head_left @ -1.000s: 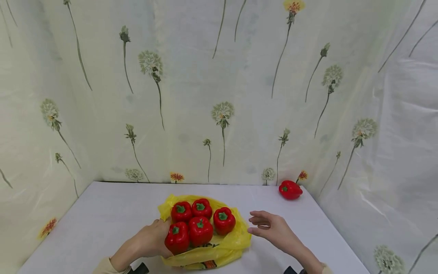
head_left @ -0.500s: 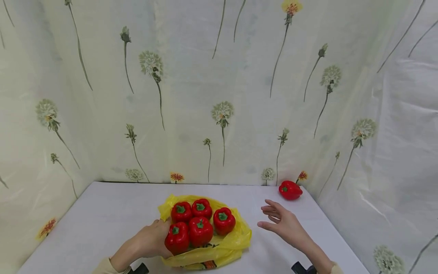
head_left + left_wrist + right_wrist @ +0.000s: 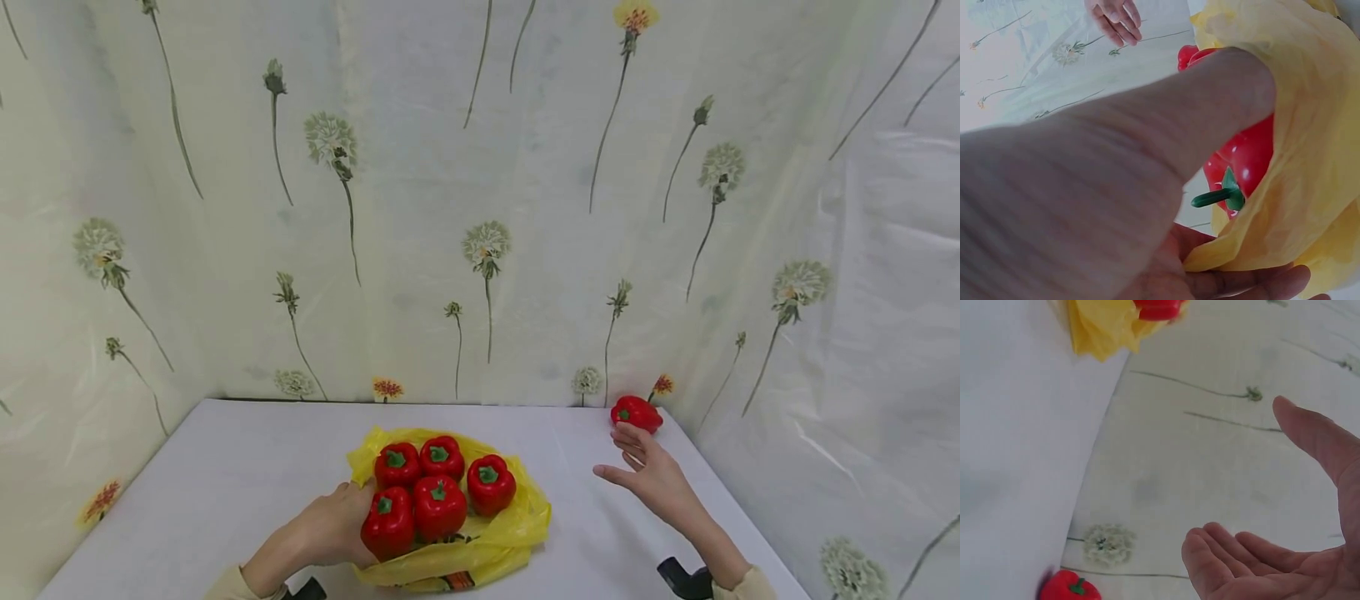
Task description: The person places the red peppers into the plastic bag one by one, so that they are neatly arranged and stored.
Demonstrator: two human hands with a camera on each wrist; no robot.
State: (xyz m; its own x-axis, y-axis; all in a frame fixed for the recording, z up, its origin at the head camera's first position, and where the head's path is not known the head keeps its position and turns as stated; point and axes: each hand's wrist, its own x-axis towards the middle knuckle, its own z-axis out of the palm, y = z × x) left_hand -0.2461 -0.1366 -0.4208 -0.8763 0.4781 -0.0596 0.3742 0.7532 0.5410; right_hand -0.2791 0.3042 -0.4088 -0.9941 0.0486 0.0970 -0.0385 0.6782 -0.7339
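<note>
A yellow plastic bag [image 3: 521, 533] lies spread on the table, with several red bell peppers [image 3: 440, 507] standing in its mouth, green stems up. My left hand [image 3: 336, 527] grips the bag's left edge; in the left wrist view its thumb is inside the bag [image 3: 1310, 156] against the peppers, and its fingers are outside. A lone red bell pepper [image 3: 632, 412] lies on its side at the far right corner. My right hand [image 3: 660, 479], empty with fingers and thumb spread apart, hovers just in front of that pepper, its fingertips overlapping the pepper's lower edge in the head view.
The white table [image 3: 247, 467] ends against a hanging sheet [image 3: 405, 250] printed with dandelions, which also closes off both sides. Black wrist mounts [image 3: 684, 578] sit at both wrists.
My right hand has moved away from the bag, rightward and forward to the lone bell pepper. My left hand, the bag and its peppers have stayed in place.
</note>
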